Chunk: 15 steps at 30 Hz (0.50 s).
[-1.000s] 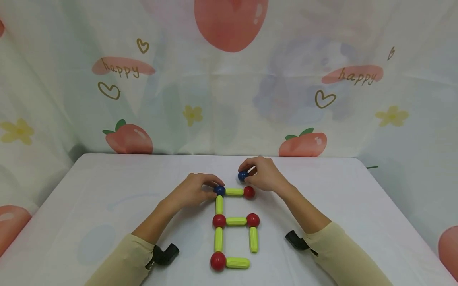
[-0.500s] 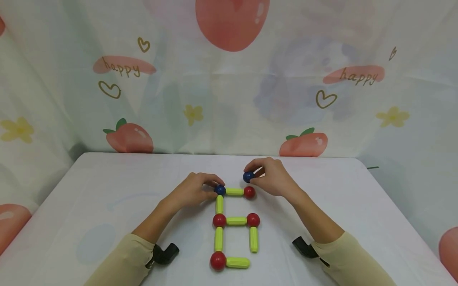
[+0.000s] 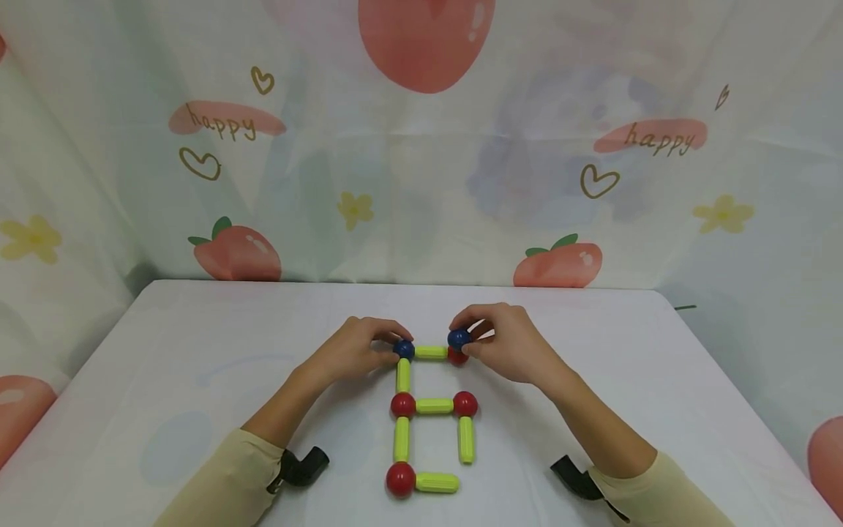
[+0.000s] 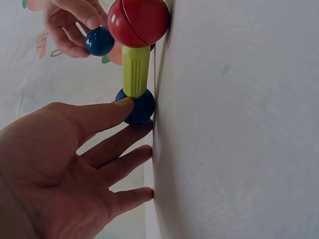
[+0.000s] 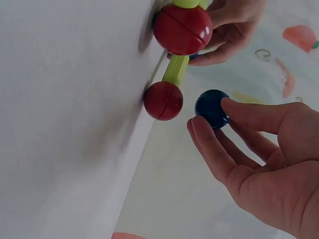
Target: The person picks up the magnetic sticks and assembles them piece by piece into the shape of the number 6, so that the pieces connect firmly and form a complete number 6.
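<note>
In the head view, balls and yellow-green rods form a figure on the white table. My left hand (image 3: pixel 358 348) holds the dark blue ball (image 3: pixel 404 349) at the figure's far left corner between thumb and fingers; its other fingers spread against the table in the left wrist view. My right hand (image 3: pixel 503 341) pinches a second blue ball (image 3: pixel 459 339) by the fingertips. That ball is off the table, partly covering the red ball (image 3: pixel 457 358) at the far right corner. A gap separates this blue ball (image 5: pixel 212 108) from the red ball (image 5: pixel 163 100) in the right wrist view.
Nearer are a middle-left red ball (image 3: pixel 403 405), a middle-right red ball (image 3: pixel 465 404) and a front red ball (image 3: pixel 400 479). One rod (image 3: pixel 466 440) and the front rod (image 3: pixel 437 482) each have a free end. A printed curtain (image 3: pixel 421 183) hangs behind the table (image 3: pixel 217 337).
My right hand has moved slightly right, then nearer and down with its blue ball, which now overlaps the far right red ball. My left hand has stayed in place.
</note>
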Each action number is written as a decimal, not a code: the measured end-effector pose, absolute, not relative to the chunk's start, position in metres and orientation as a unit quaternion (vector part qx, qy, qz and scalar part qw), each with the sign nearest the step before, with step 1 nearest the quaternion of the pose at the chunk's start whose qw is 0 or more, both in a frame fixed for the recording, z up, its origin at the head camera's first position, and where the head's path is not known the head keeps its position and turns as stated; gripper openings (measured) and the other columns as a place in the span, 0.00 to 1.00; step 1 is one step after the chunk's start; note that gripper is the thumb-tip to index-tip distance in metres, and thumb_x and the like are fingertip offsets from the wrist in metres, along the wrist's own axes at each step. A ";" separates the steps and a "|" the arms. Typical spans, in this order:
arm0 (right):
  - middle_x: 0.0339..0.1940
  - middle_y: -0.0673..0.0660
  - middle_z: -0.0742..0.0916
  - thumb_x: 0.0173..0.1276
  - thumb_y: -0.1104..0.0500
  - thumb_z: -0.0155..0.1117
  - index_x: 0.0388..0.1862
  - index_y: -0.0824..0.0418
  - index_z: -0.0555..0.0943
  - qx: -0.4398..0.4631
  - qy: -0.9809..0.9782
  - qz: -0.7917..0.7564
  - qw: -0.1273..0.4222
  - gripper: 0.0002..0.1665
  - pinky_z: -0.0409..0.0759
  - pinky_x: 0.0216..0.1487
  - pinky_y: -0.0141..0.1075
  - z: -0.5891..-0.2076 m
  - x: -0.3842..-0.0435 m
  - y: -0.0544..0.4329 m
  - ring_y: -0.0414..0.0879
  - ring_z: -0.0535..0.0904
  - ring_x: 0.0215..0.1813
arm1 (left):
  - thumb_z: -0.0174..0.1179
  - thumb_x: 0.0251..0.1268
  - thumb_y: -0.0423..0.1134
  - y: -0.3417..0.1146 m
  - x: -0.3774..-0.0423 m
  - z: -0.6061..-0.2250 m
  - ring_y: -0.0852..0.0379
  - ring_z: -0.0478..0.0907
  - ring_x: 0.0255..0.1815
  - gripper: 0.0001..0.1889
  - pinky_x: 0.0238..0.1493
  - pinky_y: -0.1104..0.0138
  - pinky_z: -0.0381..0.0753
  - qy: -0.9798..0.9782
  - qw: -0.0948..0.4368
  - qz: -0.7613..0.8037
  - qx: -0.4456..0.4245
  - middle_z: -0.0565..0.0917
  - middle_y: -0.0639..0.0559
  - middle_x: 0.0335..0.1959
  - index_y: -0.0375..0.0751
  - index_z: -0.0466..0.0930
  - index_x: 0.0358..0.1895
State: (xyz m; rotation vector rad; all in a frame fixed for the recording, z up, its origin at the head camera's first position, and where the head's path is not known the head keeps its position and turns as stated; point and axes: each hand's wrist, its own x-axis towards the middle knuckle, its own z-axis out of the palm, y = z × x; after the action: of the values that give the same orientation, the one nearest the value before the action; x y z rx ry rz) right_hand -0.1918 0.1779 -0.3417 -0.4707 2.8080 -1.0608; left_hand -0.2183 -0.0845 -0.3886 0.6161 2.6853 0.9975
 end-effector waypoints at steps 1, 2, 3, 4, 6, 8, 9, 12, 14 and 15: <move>0.45 0.53 0.91 0.66 0.68 0.72 0.50 0.55 0.88 -0.158 0.922 -0.349 0.052 0.15 0.89 0.48 0.43 -0.341 -0.189 0.178 0.49 0.89 0.47 | 0.69 0.68 0.35 -0.085 -0.218 -0.389 0.50 0.82 0.64 0.17 0.71 0.48 0.75 0.911 0.105 0.339 0.209 0.90 0.51 0.55 0.55 0.87 0.57; 0.45 0.53 0.91 0.66 0.68 0.72 0.50 0.55 0.88 -0.161 0.922 -0.348 0.054 0.15 0.89 0.48 0.42 -0.341 -0.186 0.179 0.49 0.89 0.47 | 0.69 0.68 0.35 -0.085 -0.218 -0.389 0.50 0.82 0.64 0.17 0.71 0.48 0.75 0.911 0.104 0.340 0.210 0.90 0.51 0.55 0.55 0.87 0.57; 0.45 0.52 0.91 0.66 0.68 0.72 0.50 0.54 0.88 -0.165 0.921 -0.348 0.056 0.15 0.89 0.49 0.42 -0.340 -0.183 0.179 0.48 0.89 0.47 | 0.69 0.68 0.35 -0.085 -0.218 -0.388 0.50 0.82 0.64 0.17 0.71 0.48 0.75 0.911 0.105 0.340 0.210 0.90 0.51 0.55 0.54 0.87 0.57; 0.45 0.52 0.91 0.65 0.68 0.73 0.49 0.54 0.88 -0.168 0.921 -0.348 0.060 0.15 0.89 0.49 0.42 -0.339 -0.179 0.179 0.48 0.88 0.47 | 0.69 0.68 0.35 -0.085 -0.219 -0.388 0.50 0.82 0.64 0.17 0.71 0.48 0.75 0.911 0.105 0.340 0.211 0.90 0.51 0.56 0.54 0.87 0.57; 0.45 0.50 0.90 0.65 0.67 0.74 0.48 0.53 0.88 -0.175 0.919 -0.347 0.068 0.15 0.89 0.49 0.41 -0.338 -0.173 0.180 0.46 0.88 0.47 | 0.69 0.68 0.35 -0.085 -0.219 -0.389 0.50 0.82 0.64 0.17 0.71 0.49 0.75 0.910 0.105 0.340 0.211 0.89 0.50 0.56 0.54 0.87 0.57; 0.46 0.50 0.90 0.65 0.68 0.73 0.48 0.53 0.88 -0.183 0.916 -0.349 0.077 0.15 0.89 0.50 0.40 -0.337 -0.167 0.180 0.45 0.87 0.47 | 0.69 0.68 0.35 -0.085 -0.219 -0.389 0.50 0.82 0.65 0.17 0.71 0.49 0.75 0.910 0.106 0.340 0.214 0.89 0.50 0.56 0.54 0.87 0.57; 0.47 0.50 0.90 0.65 0.68 0.73 0.48 0.52 0.88 -0.188 0.914 -0.350 0.082 0.15 0.89 0.50 0.40 -0.336 -0.165 0.180 0.44 0.87 0.47 | 0.69 0.68 0.35 -0.086 -0.219 -0.389 0.50 0.82 0.65 0.17 0.71 0.49 0.76 0.909 0.105 0.340 0.216 0.89 0.50 0.56 0.53 0.87 0.57; 0.48 0.50 0.89 0.65 0.69 0.73 0.47 0.52 0.87 -0.203 0.908 -0.354 0.095 0.15 0.88 0.50 0.38 -0.334 -0.157 0.180 0.43 0.86 0.46 | 0.69 0.68 0.35 -0.086 -0.220 -0.389 0.49 0.82 0.65 0.16 0.71 0.48 0.76 0.908 0.106 0.341 0.219 0.90 0.50 0.56 0.53 0.87 0.57; 0.48 0.50 0.89 0.64 0.69 0.73 0.47 0.53 0.87 -0.214 0.905 -0.353 0.106 0.16 0.88 0.49 0.36 -0.333 -0.153 0.180 0.43 0.85 0.46 | 0.69 0.68 0.35 -0.086 -0.220 -0.390 0.49 0.82 0.65 0.16 0.70 0.48 0.76 0.907 0.106 0.342 0.222 0.90 0.50 0.55 0.53 0.87 0.57; 0.47 0.49 0.89 0.64 0.69 0.73 0.47 0.52 0.87 -0.221 0.904 -0.350 0.110 0.16 0.88 0.48 0.34 -0.333 -0.151 0.179 0.43 0.85 0.45 | 0.69 0.68 0.35 -0.087 -0.220 -0.390 0.49 0.82 0.65 0.16 0.70 0.48 0.76 0.907 0.106 0.342 0.222 0.90 0.50 0.55 0.53 0.87 0.57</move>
State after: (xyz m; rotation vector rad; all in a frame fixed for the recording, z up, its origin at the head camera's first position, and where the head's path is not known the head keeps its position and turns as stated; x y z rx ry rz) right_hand -0.1508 0.1794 -0.3329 -0.6480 2.6556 -1.0280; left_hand -0.2202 -0.0866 -0.3899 0.6553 2.6715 1.0070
